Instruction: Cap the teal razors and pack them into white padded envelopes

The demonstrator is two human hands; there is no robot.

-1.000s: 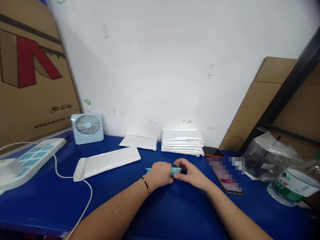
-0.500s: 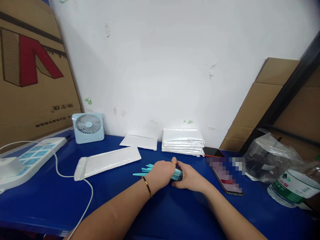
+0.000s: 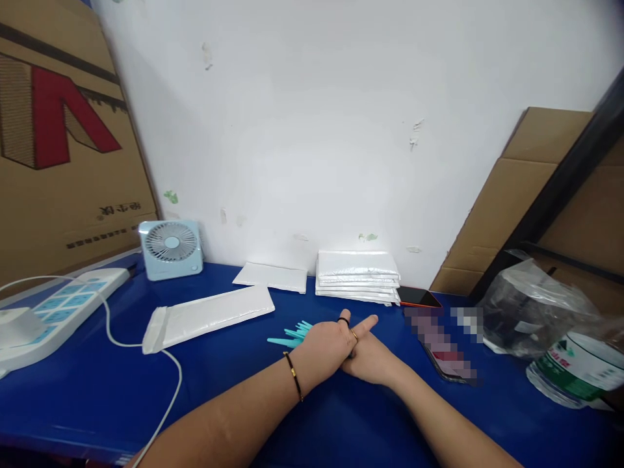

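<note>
Turquoise pointed sticks are clamped in left hand, tips exposed to the left, at near centre of blue table. Right hand is partly covered by left; its grip cannot be told. White packets are stacked far side.

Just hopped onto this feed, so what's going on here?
A person's left hand covers a bundle of thin turquoise sticks, their ends poking out to the left. The right hand overlaps it, hiding the grip. A white padded envelope lies to the left; a stack of envelopes sits behind.
</note>
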